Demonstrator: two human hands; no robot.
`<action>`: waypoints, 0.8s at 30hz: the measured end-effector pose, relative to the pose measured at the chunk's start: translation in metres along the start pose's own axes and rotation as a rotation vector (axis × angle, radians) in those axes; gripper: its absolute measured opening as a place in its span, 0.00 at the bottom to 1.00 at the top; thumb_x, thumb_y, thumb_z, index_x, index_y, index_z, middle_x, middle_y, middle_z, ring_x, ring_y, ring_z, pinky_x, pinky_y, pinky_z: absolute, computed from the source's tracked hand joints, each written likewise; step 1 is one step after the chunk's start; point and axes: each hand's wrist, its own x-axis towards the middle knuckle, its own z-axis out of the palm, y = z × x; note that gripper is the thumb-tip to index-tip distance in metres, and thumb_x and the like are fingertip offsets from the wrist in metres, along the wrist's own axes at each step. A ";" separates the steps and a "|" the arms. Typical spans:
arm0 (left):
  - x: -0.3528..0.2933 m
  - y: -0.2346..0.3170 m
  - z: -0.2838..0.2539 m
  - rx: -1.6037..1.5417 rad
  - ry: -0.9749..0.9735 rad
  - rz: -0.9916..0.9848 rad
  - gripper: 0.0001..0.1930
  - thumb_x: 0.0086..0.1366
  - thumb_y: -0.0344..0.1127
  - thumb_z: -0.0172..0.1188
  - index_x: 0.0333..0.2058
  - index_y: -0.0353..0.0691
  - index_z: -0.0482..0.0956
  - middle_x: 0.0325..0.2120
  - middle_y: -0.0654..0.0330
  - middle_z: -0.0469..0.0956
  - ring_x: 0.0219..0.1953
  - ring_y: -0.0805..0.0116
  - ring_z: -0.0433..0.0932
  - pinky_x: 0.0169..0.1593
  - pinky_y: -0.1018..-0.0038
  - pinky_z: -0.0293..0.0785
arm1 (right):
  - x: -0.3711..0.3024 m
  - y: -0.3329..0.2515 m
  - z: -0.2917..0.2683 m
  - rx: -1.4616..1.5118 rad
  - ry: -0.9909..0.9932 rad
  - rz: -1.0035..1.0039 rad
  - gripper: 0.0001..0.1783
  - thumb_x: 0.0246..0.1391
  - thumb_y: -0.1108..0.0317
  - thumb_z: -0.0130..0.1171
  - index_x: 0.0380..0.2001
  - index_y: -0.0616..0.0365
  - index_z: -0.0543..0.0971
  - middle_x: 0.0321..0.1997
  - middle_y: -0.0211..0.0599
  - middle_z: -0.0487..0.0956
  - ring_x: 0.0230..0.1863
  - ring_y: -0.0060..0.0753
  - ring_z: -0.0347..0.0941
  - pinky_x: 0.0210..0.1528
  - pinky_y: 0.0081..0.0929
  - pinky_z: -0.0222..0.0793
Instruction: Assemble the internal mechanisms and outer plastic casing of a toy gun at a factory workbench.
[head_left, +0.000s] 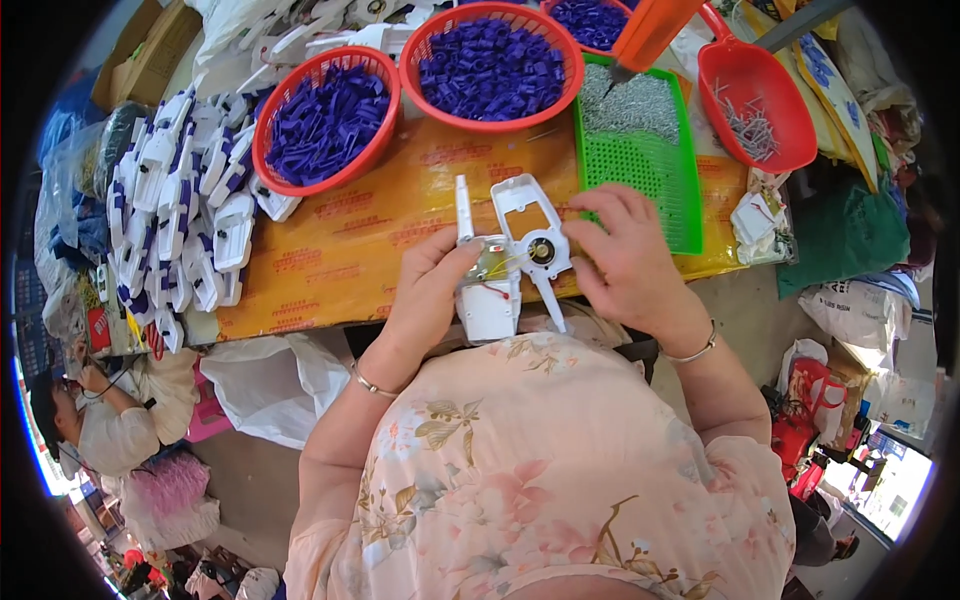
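Observation:
My left hand grips a white plastic shell half by its left side, thumb on top. Inside it lie thin yellow and red wires and what looks like a small circuit board. The wires run to a second white shell half on the right, which has a rectangular opening and a round dark speaker. Beside that half is my right hand, its fingers apart and curved around the right edge. Whether its fingertips touch the shell I cannot tell.
Red baskets of purple parts stand at the table's back. Right of them are a green tray of screws, an orange-handled tool and a red scoop. White-and-purple shells are piled left. A person sits at far left.

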 end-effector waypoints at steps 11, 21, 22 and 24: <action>-0.007 0.004 -0.013 -0.115 0.058 0.011 0.13 0.63 0.27 0.48 0.45 0.27 0.72 0.35 0.53 0.79 0.34 0.67 0.80 0.38 0.72 0.79 | 0.030 0.004 0.021 -0.147 0.062 -0.076 0.07 0.40 0.74 0.56 0.28 0.58 0.73 0.32 0.38 0.73 0.40 0.40 0.67 0.41 0.37 0.60; -0.001 0.005 -0.015 -0.101 0.065 -0.028 0.13 0.66 0.34 0.49 0.42 0.30 0.75 0.34 0.59 0.78 0.33 0.73 0.77 0.37 0.76 0.75 | 0.074 0.035 0.044 -0.529 0.044 -0.099 0.08 0.43 0.69 0.54 0.29 0.58 0.78 0.32 0.35 0.77 0.38 0.38 0.72 0.38 0.38 0.64; -0.002 0.006 -0.016 -0.120 0.049 -0.028 0.13 0.66 0.34 0.49 0.42 0.30 0.75 0.33 0.59 0.78 0.33 0.73 0.77 0.37 0.76 0.75 | 0.074 0.034 0.045 -0.523 0.036 -0.099 0.08 0.43 0.69 0.54 0.29 0.58 0.78 0.32 0.35 0.77 0.38 0.38 0.72 0.38 0.38 0.64; -0.001 0.007 -0.015 -0.132 0.044 -0.016 0.13 0.67 0.35 0.47 0.41 0.31 0.75 0.33 0.58 0.78 0.33 0.72 0.78 0.37 0.76 0.76 | 0.077 0.034 0.048 -0.515 -0.043 -0.004 0.08 0.43 0.69 0.55 0.29 0.58 0.79 0.33 0.34 0.77 0.40 0.38 0.72 0.38 0.39 0.63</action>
